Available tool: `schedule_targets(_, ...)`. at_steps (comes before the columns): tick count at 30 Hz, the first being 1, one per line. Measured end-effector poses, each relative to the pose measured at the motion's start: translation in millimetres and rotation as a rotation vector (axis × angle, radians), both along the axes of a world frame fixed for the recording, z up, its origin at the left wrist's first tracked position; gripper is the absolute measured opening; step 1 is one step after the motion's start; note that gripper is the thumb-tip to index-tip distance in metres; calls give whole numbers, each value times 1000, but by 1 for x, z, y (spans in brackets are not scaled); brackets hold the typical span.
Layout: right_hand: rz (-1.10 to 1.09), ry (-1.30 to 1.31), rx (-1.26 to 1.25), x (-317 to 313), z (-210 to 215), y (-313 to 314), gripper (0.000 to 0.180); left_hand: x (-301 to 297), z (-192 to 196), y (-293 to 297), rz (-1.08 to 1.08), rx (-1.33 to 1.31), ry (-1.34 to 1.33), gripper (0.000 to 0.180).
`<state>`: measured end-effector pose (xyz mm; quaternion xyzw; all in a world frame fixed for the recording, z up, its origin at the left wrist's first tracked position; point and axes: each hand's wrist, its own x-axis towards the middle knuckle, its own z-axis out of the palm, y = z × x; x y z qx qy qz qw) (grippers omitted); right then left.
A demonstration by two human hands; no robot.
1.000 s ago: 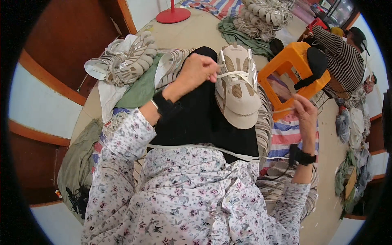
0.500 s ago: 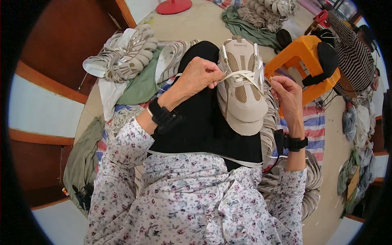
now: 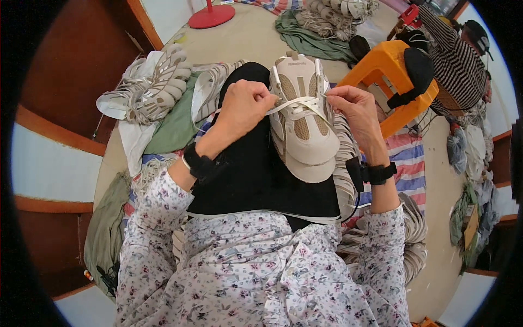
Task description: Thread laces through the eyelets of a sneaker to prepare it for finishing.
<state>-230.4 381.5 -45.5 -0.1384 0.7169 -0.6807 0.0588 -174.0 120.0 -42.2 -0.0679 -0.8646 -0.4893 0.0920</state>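
Note:
A beige sneaker upper (image 3: 308,148) with tan mesh panels rests toe toward me on the black cloth (image 3: 245,177) over my lap. A cream shoelace (image 3: 298,102) crosses its tongue and runs through part of the eyelet rows. On the shoe's left side, my left hand (image 3: 244,109) is closed in a pinch on the lace, which stretches from its fingertips to the crossing. Opposite it, my right hand (image 3: 355,113) pinches a thin lace end close to the right eyelet row. The remaining fingers of both hands are curled.
Stacked shoe uppers (image 3: 158,90) lie at the far left on green cloth; another pile (image 3: 338,16) is at the back. An orange plastic stool (image 3: 370,65) stands close beyond my right hand. More uppers (image 3: 411,240) are beside my right forearm, near a striped sheet (image 3: 406,163).
My right hand has come in from the right, bringing its fingertips against the shoe's eyelet edge. My left hand keeps its pinch on the lace. The whole view has shifted slightly.

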Motion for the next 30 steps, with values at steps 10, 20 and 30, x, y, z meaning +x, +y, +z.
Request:
schedule_targets(10, -49, 487, 483, 0, 37, -14, 12, 6, 9, 8, 69, -270, 317, 20)
schedule_targets(20, 107, 830, 681, -5, 56, -35, 7, 4, 6, 7, 47, -220, 275, 24)
schedule_targets(30, 153, 888, 785, -12, 60, -35, 8, -10, -12, 8, 3, -46, 256, 23)
